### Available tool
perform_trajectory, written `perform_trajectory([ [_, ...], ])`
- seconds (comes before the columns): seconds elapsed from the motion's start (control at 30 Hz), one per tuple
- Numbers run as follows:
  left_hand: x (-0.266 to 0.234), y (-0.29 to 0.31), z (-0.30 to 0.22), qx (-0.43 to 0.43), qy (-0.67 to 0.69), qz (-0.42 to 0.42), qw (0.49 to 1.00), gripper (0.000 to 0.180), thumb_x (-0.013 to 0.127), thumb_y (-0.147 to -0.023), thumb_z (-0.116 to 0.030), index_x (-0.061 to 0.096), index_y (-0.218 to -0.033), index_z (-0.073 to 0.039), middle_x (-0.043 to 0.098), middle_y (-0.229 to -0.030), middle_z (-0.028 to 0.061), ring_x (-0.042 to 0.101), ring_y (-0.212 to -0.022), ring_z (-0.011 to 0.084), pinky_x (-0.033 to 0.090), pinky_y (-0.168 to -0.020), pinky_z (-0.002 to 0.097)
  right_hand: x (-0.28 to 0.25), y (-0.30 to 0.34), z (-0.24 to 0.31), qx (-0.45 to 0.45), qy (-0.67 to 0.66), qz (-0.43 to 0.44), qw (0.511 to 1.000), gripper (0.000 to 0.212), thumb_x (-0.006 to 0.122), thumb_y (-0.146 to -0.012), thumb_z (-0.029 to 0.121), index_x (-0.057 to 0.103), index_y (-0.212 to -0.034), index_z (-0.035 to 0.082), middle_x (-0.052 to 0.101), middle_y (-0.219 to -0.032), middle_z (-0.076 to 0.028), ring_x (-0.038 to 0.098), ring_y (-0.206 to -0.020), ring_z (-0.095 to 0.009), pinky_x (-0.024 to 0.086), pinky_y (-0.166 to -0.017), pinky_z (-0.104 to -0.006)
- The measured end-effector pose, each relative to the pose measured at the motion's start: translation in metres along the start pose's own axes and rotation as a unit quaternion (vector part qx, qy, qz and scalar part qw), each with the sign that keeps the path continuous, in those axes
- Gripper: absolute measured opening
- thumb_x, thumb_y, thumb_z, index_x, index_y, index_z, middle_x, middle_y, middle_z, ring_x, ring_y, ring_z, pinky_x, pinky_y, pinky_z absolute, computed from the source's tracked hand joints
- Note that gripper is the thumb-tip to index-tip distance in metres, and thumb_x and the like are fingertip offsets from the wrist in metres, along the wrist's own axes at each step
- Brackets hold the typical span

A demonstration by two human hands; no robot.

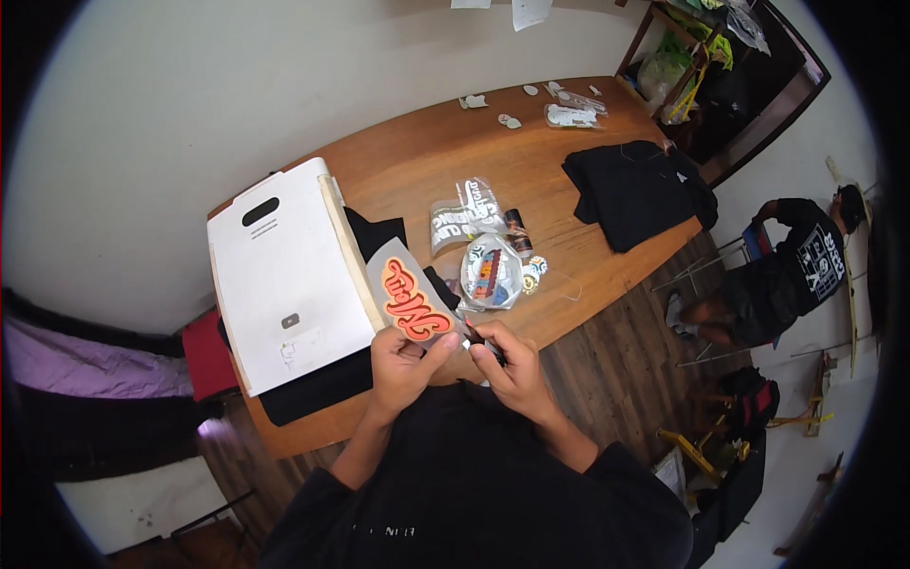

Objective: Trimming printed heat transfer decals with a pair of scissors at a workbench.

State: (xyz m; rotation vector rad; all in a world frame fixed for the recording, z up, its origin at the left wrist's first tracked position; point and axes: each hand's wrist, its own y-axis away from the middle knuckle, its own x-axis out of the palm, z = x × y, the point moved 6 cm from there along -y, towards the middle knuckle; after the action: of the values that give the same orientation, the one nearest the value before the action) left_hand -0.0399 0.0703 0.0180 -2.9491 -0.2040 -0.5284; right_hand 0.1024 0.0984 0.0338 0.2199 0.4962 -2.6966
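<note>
My left hand (409,368) is closed on the lower edge of a clear transfer sheet (391,261), thumb on top. Red and orange script lettering (415,305) is printed on that sheet. Close beside it, at the sheet's lower right corner, my right hand (512,365) is closed around a small dark tool (491,353). Most of this tool is hidden by the fingers, so its exact kind is unclear. Just beyond my hands stands a round, plastic-lined container (494,272) with colourful printed pieces in it.
A white heat press (289,294) fills the table's left side, with black cloth (322,387) under it. Clear film with white lettering (466,216) and a dark can (518,231) lie mid-table. Folded black garments (637,194) lie at the right. A person (791,261) sits beyond the table (398,156).
</note>
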Motion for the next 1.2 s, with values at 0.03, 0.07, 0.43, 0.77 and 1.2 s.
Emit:
perform_trajectory([
  [0.03,0.0,0.0,0.0,0.002,0.005,0.001,1.0,0.017,0.063,-0.08,0.006,0.061,-0.096,0.007,0.063,-0.094,0.0091,0.059,-0.086,0.0114,0.048,-0.076,0.023,0.001,0.0,-0.001,0.0,0.0,0.0,1.0,0.015,0.057,-0.085,0.007,0.056,-0.096,-0.004,0.048,-0.064,-0.006,0.042,-0.056,-0.008,0.035,-0.051,-0.0235],
  [0.07,0.001,0.0,-0.001,0.004,0.01,0.002,1.0,0.017,0.063,-0.08,0.006,0.061,-0.096,0.007,0.063,-0.094,0.0092,0.059,-0.086,0.0114,0.048,-0.076,0.0229,0.001,0.0,-0.001,-0.006,-0.001,-0.006,1.0,0.015,0.057,-0.085,0.007,0.056,-0.095,-0.004,0.048,-0.064,-0.006,0.042,-0.056,-0.008,0.034,-0.051,-0.0235],
  [0.43,0.002,0.002,0.002,-0.004,0.02,0.005,1.0,0.017,0.063,-0.08,0.006,0.061,-0.097,0.006,0.063,-0.094,0.0089,0.059,-0.086,0.0116,0.047,-0.077,0.023,0.002,0.006,-0.001,0.049,-0.007,0.034,0.998,0.02,0.059,-0.086,0.007,0.054,-0.102,-0.004,0.062,-0.094,-0.018,0.063,-0.082,-0.025,0.047,-0.07,-0.0286],
  [0.77,0.004,0.003,0.001,-0.003,0.018,0.008,1.0,0.016,0.064,-0.079,0.005,0.062,-0.096,0.006,0.063,-0.095,0.0087,0.059,-0.087,0.0113,0.047,-0.077,0.0238,0.002,0.01,-0.004,0.07,-0.026,0.026,0.997,0.018,0.058,-0.086,0.007,0.055,-0.099,-0.004,0.062,-0.089,-0.017,0.063,-0.077,-0.023,0.047,-0.067,-0.0284],
  [1.2,0.006,0.003,-0.01,0.005,-0.049,0.009,0.999,0.017,0.067,-0.078,0.003,0.063,-0.095,0.006,0.065,-0.092,0.0082,0.06,-0.083,0.0102,0.048,-0.073,0.0223,0.0,0.007,-0.001,0.055,-0.025,0.024,0.998,0.015,0.058,-0.087,0.007,0.057,-0.098,-0.004,0.062,-0.079,-0.013,0.06,-0.069,-0.016,0.045,-0.062,-0.0263],
])
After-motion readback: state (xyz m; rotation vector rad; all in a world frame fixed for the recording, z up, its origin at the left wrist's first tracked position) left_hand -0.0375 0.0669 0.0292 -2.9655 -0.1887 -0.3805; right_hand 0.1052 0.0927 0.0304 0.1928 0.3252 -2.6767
